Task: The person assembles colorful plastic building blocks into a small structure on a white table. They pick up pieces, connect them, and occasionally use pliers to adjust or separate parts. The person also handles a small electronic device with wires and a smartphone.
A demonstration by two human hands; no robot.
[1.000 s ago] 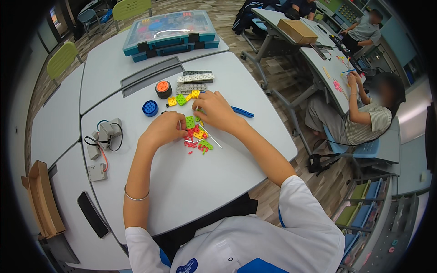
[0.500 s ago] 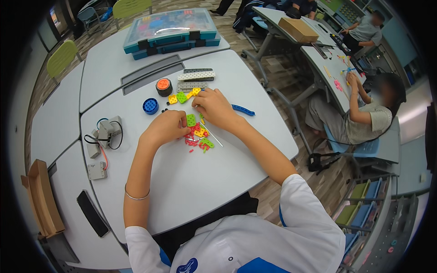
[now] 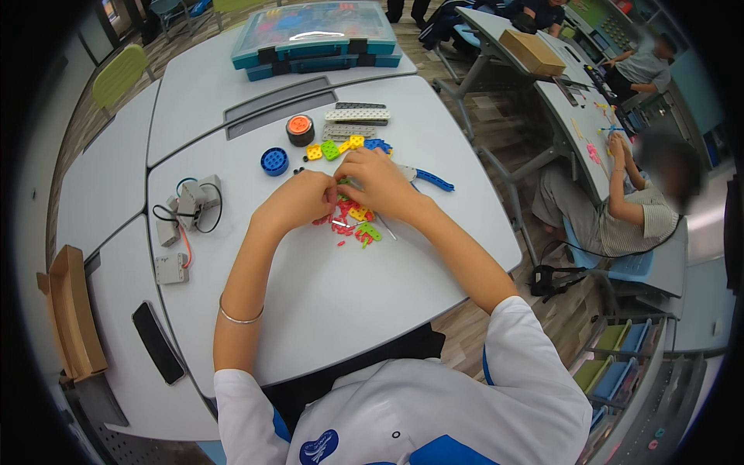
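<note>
My left hand (image 3: 302, 200) and my right hand (image 3: 378, 182) meet over the table with fingertips almost touching. Between them shows a sliver of a green plastic building piece (image 3: 343, 186), pinched by my left hand and mostly hidden by fingers. The right fingers are curled in at the same spot; what they grip is hidden. Just below lies a loose pile of small pink connector pegs (image 3: 341, 225), with a yellow piece (image 3: 358, 214), a green perforated piece (image 3: 368, 232) and a thin metal rod (image 3: 387, 229). Blue-handled pliers (image 3: 434, 180) lie beyond my right hand.
Past my hands lie a black wheel with orange hub (image 3: 300, 130), a blue round part (image 3: 274, 161), yellow and green blocks (image 3: 330, 149) and perforated beams (image 3: 356, 115). Wired grey modules (image 3: 194, 203) sit left. A teal storage case (image 3: 318, 39) stands behind. A person sits at right.
My hands have drawn together, and the green piece at my left fingertips is now mostly covered. My right hand has come down and inward. The whole view has shifted slightly.
</note>
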